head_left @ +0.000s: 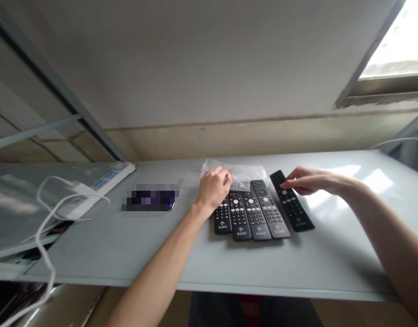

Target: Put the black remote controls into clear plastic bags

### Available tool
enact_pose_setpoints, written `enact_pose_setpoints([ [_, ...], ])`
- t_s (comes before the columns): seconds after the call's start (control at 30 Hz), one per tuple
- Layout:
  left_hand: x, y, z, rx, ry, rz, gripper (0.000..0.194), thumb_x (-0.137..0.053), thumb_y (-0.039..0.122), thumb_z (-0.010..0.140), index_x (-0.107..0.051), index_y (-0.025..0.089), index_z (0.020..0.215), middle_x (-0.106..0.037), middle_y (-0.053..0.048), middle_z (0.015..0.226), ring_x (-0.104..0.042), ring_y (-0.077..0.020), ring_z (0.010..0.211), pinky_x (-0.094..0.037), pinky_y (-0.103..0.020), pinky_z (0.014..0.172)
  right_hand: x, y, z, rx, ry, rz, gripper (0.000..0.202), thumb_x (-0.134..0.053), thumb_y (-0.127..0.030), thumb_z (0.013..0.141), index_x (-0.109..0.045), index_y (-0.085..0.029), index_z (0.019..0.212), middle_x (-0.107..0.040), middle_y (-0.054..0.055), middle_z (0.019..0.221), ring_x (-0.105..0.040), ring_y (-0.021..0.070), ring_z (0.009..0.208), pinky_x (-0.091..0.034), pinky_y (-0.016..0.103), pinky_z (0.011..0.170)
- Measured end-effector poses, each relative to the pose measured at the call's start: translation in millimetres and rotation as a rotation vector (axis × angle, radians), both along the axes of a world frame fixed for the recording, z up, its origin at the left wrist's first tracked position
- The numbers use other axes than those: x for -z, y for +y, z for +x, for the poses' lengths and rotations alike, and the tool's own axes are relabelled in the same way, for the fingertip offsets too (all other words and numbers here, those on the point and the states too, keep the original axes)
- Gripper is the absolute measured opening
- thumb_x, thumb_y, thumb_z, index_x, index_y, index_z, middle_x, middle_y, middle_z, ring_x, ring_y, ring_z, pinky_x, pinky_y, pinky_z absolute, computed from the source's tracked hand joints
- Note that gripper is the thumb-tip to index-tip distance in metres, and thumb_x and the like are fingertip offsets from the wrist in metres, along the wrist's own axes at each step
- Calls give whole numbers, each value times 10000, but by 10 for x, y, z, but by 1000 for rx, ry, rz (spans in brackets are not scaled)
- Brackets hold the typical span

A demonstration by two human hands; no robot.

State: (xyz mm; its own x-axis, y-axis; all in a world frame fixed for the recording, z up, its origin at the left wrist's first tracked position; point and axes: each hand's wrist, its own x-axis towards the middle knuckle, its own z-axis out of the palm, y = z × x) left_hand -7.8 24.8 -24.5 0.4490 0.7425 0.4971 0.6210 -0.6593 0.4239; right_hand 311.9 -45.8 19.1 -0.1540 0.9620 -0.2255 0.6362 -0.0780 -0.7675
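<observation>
Several black remote controls (259, 218) lie side by side on the grey table, their buttons facing up. My left hand (214, 184) is over the upper end of the leftmost remotes, beside crumpled clear plastic bags (253, 172); its fingers are curled, and what they hold, if anything, is hidden. The rightmost remote (293, 204) lies tilted, a small gap from the others. On its upper part rest the fingertips of my right hand (302, 180), thumb and fingers pressed together at its right edge.
A phone-like object (150, 197), blurred out, lies on the table (127, 254) to the left. Farther left are a white power strip (103, 190) and looping white cables (45, 254). A wall stands behind, with a window at upper right.
</observation>
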Motion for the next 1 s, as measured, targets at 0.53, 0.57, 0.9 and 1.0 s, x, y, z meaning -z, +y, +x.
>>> enact_pose_setpoints([
  [0.53, 46, -21, 32, 105, -193, -160, 161, -624, 125, 930, -745, 230, 923, -726, -85, 1009, -672, -295, 1018, -506, -515, 1083, 187, 81, -487, 165, 85, 389, 566, -555, -689, 1003, -686, -201, 746, -554, 9, 590, -479, 138, 542, -371, 305, 546],
  [0.57, 51, -22, 35, 121, -260, -196, 180, -647, 116, 910, -759, 240, 976, -741, -82, 1054, -676, -298, 1052, -486, -523, 1121, 240, 83, -599, 195, 45, 519, 474, -576, -624, 1014, -716, -205, 843, -635, 38, 694, -563, 171, 629, -443, 328, 606],
  [0.9, 78, -27, 45, 117, -352, -276, 308, -651, 79, 880, -792, 253, 1091, -783, -89, 1152, -705, -309, 1117, -468, -487, 1176, 506, -17, -1010, -189, -273, 753, 431, -434, -412, 1129, -665, -329, 1484, -673, 89, 1489, -576, 319, 1399, -480, 602, 1176],
  [1.0, 71, -30, 49, 97, -283, -232, 331, -595, 72, 917, -778, 241, 1135, -790, -96, 1114, -723, -303, 1062, -523, -471, 1100, 524, -6, -992, -184, -312, 741, 430, -416, -410, 1134, -723, -309, 1418, -696, 77, 1481, -557, 340, 1444, -451, 642, 1191],
])
